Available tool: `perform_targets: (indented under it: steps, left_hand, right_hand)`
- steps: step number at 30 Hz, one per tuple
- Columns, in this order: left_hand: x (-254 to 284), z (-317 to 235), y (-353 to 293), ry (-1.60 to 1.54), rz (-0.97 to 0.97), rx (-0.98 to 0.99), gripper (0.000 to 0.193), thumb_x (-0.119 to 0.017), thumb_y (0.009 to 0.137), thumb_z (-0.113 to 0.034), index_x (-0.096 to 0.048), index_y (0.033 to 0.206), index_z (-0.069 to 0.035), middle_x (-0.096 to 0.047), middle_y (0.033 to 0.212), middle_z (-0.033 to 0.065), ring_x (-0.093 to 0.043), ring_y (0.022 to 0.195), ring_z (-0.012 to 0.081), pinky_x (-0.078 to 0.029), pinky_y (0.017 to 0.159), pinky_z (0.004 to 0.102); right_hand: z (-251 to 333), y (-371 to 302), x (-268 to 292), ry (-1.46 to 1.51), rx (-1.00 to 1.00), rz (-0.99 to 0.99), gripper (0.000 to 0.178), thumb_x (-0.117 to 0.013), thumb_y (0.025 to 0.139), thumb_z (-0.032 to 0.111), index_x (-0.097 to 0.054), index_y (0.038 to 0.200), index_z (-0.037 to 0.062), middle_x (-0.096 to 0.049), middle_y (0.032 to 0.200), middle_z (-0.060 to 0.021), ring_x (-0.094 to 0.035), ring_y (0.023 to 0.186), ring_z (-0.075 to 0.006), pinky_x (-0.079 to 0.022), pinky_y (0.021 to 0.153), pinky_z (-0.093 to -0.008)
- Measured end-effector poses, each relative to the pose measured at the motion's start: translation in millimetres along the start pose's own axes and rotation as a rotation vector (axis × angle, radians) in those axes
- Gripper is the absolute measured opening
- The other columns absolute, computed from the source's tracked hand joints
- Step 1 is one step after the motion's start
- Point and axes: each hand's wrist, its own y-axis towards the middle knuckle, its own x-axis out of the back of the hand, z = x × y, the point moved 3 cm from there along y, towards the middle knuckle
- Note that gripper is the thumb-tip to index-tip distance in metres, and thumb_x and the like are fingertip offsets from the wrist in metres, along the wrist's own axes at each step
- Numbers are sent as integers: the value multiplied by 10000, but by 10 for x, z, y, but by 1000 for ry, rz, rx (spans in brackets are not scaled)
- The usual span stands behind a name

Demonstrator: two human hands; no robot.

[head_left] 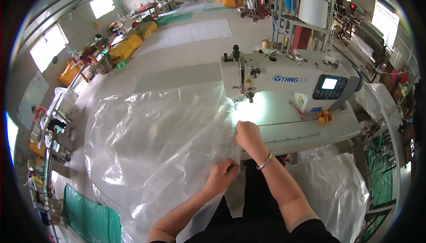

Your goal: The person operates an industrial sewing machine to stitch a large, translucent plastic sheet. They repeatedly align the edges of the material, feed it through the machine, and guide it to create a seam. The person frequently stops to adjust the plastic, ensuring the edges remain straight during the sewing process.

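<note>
"Bright windows [49, 47] line the left wall and pale floor [195, 54] runs off ahead; where do you have the plastic?"

"Clear plastic sheet [146, 132] lies over the worktop [306, 143], mostly left of my hands and beyond them, its near part spilling down beside my lap. Its right edge runs away from me, up to the lit needle area of the sewing machine [284, 76]."

"Which hand is nearer the needle?"

"My right hand [248, 135], just short of the glow. It is curled into a loose fist, closed on that edge as far as I can see, fingertips hidden. My left hand [220, 177] sits closer to my body, fingers folded and thumb pressed in, pinching the same edge."

"And room to move?"

"Leftward the film spreads wide. Rightward the machine body stands close, with tweezers [296, 110] and small orange balls [325, 117] on the worktop beside it. The front edge passes beneath my right wrist."
</note>
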Motion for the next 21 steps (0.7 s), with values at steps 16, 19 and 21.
perform_targets:
  steps: [16, 19, 21]
  left_hand:
    - [-93, -212, 620, 810, 77, -413, 347, -550, 814, -40, -615, 1154, -75, -574, 1270, 92, -553, 1144, 263, -453, 973, 387]
    - [-137, -56, 631, 841, 19, -443, 333, -564, 815, -45, -612, 1143, -82, -571, 1269, 74, -538, 1175, 245, -436, 997, 384]
    - [-96, -37, 708, 869, -24, -486, 317, -570, 814, -45, -607, 1127, -82, -580, 1245, 65, -543, 1172, 237, -437, 994, 382]
  right_hand:
    - [27, -1004, 21, 84, 32, -148, 189, -620, 754, 98, -627, 909, -10, -628, 654, -181, -649, 623, -348, -520, 587, -437]
    - [21, -1035, 4, 125, 33, -241, 155, -619, 767, 95, -625, 888, -2, -630, 650, -183, -649, 614, -347, -520, 575, -434]
    - [12, -902, 30, 130, 17, -201, 128, -621, 772, 94, -630, 864, 6, -634, 646, -180, -650, 610, -348, -521, 572, -430]
